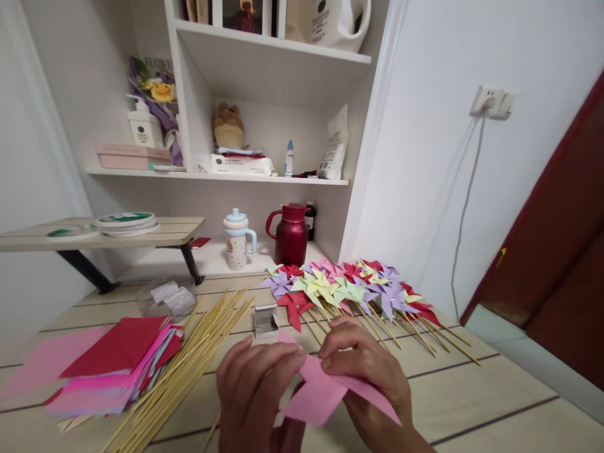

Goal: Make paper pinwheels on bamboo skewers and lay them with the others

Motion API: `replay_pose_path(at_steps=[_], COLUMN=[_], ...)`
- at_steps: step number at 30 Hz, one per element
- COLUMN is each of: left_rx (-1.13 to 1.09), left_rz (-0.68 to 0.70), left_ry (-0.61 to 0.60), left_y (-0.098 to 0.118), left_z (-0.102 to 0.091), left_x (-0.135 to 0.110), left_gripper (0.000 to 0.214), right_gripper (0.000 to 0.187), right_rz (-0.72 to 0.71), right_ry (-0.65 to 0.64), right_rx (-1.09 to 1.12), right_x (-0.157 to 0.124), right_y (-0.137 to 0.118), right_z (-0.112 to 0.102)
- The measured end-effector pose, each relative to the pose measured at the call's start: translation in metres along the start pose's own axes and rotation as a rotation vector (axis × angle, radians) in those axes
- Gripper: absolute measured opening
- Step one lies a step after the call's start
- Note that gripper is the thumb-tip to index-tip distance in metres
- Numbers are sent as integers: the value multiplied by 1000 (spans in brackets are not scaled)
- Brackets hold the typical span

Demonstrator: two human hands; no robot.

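Both hands are gripping a pink paper (pixel 321 393) just in front of the pinwheels (pixel 349 289): the left hand (pixel 257 384) is pinching its left edge, the right hand (pixel 365 368) is pinching its middle fold.

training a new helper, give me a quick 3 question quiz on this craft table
1. True or false: the left hand and right hand both hold the pink paper.
2. The bamboo sticks lie: A) left of the hands B) on the shelf C) in a jug.
3. What colour is the top sheet of the paper stack?
Key: 1 true; 2 A; 3 red.
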State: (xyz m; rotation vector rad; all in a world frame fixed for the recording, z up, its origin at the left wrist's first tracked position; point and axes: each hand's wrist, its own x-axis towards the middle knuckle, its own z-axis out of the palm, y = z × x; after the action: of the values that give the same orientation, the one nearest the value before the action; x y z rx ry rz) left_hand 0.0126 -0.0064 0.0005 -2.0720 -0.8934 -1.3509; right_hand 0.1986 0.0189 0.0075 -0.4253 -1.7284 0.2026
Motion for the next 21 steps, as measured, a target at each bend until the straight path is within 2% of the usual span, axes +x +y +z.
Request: replay_pose_path(at_steps=[2,6,9,11,14,16,19,21], left_rx=[9,-17,-87,-186,-404,-553,-755,-849], left_rz=[36,53,-41,-215,-604,-837,-1052,-1158], left_ry=[-19,-35,-46,-24,16,-23,-121,-139], left_y=[-5,-5,-1,3,7,8,7,7], left_z=[-1,-2,2,7,16,20,23,23], left_x=[0,0,2,2,2,0,-1,-1], left_gripper=[34,29,23,17,5,6,17,21], right_gripper=[14,14,11,10,12,16,19,22], right_rz=[8,10,125,269,512,630,720,782], right_ry=[-6,-4,36,42,1,-13,-12,-26], right_rx=[5,34,73,89,93,124,252,353], right_x=[0,0,-1,-2,-3,-4,-4,-4], right_y=[0,1,1,1,0,1,5,8], right_z=[-1,3,9,12,14,15,16,18])
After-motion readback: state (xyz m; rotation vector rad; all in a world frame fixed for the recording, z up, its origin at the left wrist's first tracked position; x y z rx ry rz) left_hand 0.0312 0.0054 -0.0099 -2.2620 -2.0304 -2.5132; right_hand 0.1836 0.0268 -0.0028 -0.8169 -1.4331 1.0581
